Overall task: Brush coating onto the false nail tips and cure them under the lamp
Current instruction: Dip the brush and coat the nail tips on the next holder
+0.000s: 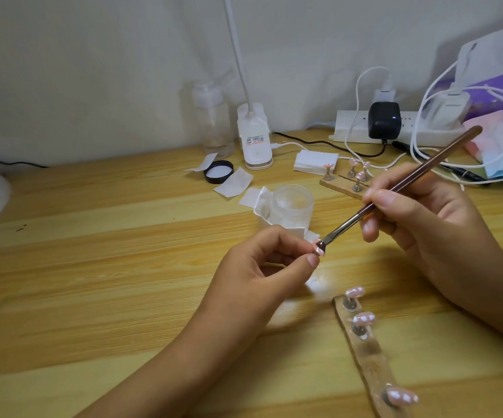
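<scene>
My left hand (270, 260) pinches a small pink false nail tip (319, 248) between thumb and fingers, above the middle of the wooden table. My right hand (419, 212) grips a thin brown brush (401, 185) like a pen, and its flat bristle end touches the held tip. In front of me at the lower right lies a wooden holder strip (370, 360) with three pink tips on metal stands. A second holder (345, 181) with several tips stands further back. An open clear jar (291, 206) sits just behind my left hand.
The jar's black lid (218, 172) and white wipes (235, 182) lie behind the jar. A white clip lamp (254, 140), a clear pump bottle (214, 122), a power strip (395, 128) with plugs and trailing white cables (419, 137) line the back wall. A pile of cloth sits at the far right.
</scene>
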Available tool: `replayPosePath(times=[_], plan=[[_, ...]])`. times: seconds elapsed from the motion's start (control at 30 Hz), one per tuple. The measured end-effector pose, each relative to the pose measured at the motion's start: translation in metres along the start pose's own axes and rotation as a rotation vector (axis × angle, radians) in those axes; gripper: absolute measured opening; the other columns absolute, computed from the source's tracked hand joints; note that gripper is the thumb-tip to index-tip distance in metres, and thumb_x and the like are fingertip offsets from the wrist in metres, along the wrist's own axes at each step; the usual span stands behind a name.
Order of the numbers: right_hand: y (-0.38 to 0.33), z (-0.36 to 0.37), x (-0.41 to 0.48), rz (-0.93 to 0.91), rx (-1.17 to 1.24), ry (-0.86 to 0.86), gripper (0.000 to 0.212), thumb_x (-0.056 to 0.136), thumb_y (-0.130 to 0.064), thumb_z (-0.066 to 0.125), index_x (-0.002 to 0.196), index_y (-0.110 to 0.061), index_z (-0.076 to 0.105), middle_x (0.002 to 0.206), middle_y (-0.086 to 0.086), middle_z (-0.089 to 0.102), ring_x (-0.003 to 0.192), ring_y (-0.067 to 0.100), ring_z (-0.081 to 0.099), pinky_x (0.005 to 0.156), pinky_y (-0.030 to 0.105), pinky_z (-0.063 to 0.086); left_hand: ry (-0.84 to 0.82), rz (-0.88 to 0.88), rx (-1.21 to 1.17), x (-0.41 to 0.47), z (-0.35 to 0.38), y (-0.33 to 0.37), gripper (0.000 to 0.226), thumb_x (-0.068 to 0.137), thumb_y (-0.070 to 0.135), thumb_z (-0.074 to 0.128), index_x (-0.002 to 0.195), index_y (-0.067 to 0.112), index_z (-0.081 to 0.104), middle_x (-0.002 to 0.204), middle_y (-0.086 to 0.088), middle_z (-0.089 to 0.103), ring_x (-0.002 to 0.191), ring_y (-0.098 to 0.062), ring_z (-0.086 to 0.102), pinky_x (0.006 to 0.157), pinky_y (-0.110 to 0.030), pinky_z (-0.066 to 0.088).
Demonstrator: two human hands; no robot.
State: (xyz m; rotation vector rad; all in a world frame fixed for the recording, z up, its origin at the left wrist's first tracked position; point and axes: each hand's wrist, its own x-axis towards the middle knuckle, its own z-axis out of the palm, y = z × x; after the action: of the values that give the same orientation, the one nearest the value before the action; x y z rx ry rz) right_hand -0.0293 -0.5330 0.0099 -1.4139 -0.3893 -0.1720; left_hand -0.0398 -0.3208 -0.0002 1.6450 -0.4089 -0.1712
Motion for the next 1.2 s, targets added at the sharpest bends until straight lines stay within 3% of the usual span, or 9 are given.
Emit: replayPosePath(times=[0.33, 0.57, 0.77, 0.87, 1.1, 1.2], plan=[[0.004, 0.002, 0.002, -0.010, -0.061, 0.086, 0.008, 0.085, -0.014, 0.057, 0.089, -0.013, 0.064, 0.073, 0.003, 0.066, 0.068, 0.015, 0.064, 0.069, 0.024, 0.054, 0.003, -0.018, -0.034, 0.000, 0.001, 0.000, 0.007, 0.081, 0.022, 0.070, 0.077, 0.028, 0.072, 0.087, 0.011, 0.074, 0.080, 0.000, 0.065, 0.069, -0.010, 0.047], [0.004, -0.007, 0.006, 0.017, 0.103, 0.012, 0.030, 0.079, -0.005, 0.041, 0.078, -0.019, 0.067, 0.076, 0.003, 0.063, 0.071, 0.015, 0.061, 0.068, 0.023, 0.053, 0.001, -0.011, 0.007, -0.001, 0.001, 0.002, 0.017, 0.088, 0.013, 0.071, 0.078, 0.026, 0.073, 0.077, 0.015, 0.068, 0.071, 0.005, 0.060, 0.064, -0.006, 0.043], [0.003, -0.007, 0.004, 0.014, 0.078, -0.113, 0.016, 0.073, -0.018, 0.051, 0.079, -0.019, 0.066, 0.077, 0.005, 0.061, 0.073, 0.016, 0.058, 0.069, 0.022, 0.052, 0.000, -0.022, 0.017, -0.001, 0.002, 0.005, 0.018, 0.088, 0.017, 0.071, 0.076, 0.031, 0.072, 0.077, 0.015, 0.069, 0.071, 0.003, 0.059, 0.065, -0.006, 0.042], [0.003, -0.007, 0.003, 0.012, 0.073, -0.115, 0.016, 0.073, -0.016, 0.051, 0.079, -0.020, 0.066, 0.077, 0.005, 0.061, 0.073, 0.015, 0.058, 0.069, 0.022, 0.052, 0.007, -0.035, 0.005, -0.001, 0.002, 0.004, 0.008, 0.083, 0.023, 0.069, 0.078, 0.029, 0.072, 0.077, 0.014, 0.069, 0.071, 0.002, 0.059, 0.065, -0.007, 0.043], [0.000, -0.002, 0.000, -0.008, -0.056, -0.084, 0.015, 0.073, -0.023, 0.053, 0.077, -0.026, 0.067, 0.077, 0.002, 0.062, 0.074, 0.016, 0.059, 0.070, 0.026, 0.052, -0.015, -0.035, 0.002, -0.002, 0.001, 0.004, 0.019, 0.087, 0.015, 0.069, 0.076, 0.030, 0.071, 0.076, 0.015, 0.070, 0.073, 0.002, 0.061, 0.067, -0.009, 0.045], [-0.001, -0.001, -0.001, -0.016, -0.116, -0.034, 0.015, 0.075, -0.018, 0.055, 0.075, -0.028, 0.068, 0.077, 0.003, 0.063, 0.074, 0.016, 0.061, 0.071, 0.026, 0.053, -0.008, -0.040, -0.004, -0.001, 0.002, 0.004, 0.009, 0.082, 0.023, 0.068, 0.078, 0.030, 0.072, 0.079, 0.012, 0.072, 0.073, 0.000, 0.061, 0.067, -0.010, 0.047]])
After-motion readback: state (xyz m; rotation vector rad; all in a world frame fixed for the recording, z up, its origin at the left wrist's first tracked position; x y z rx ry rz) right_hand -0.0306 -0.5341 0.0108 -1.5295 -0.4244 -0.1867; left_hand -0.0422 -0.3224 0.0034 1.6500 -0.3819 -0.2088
